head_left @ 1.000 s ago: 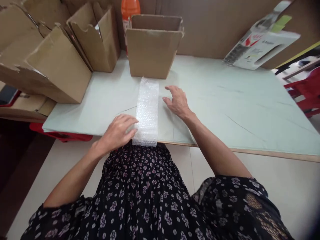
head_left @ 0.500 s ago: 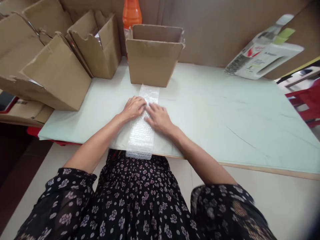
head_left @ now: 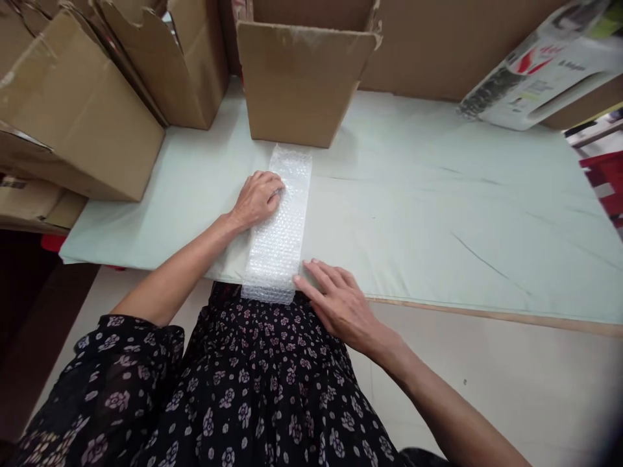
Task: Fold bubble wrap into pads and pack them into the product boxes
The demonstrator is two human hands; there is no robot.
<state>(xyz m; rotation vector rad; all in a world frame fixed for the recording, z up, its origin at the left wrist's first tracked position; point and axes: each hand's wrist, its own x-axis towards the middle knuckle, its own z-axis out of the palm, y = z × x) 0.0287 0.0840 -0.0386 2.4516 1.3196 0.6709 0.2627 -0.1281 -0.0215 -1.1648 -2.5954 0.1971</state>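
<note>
A narrow strip of clear bubble wrap [head_left: 280, 237] lies lengthwise on the table, its near end hanging over the front edge against the dark flowered dress. My left hand [head_left: 257, 198] rests on the strip's left side towards its far end, fingers bent together and pressing on it. Whether anything small sits under those fingers is hidden. By the strip's lower right edge, my right hand [head_left: 341, 305] is open, with its fingers stretched out and the thumb tip close to the wrap. Nothing shows in it.
An open cardboard box [head_left: 296, 87] stands just beyond the strip. More open boxes [head_left: 87, 110] crowd the left side. A white jug [head_left: 559, 84] and a clear bottle with dark contents [head_left: 506, 81] lean at the back right. Pale green cloth covers the table [head_left: 438, 214].
My right hand has moved from the middle of the bubble wrap down to the table's front edge. My left hand stays on the wrap. The view has tilted lower.
</note>
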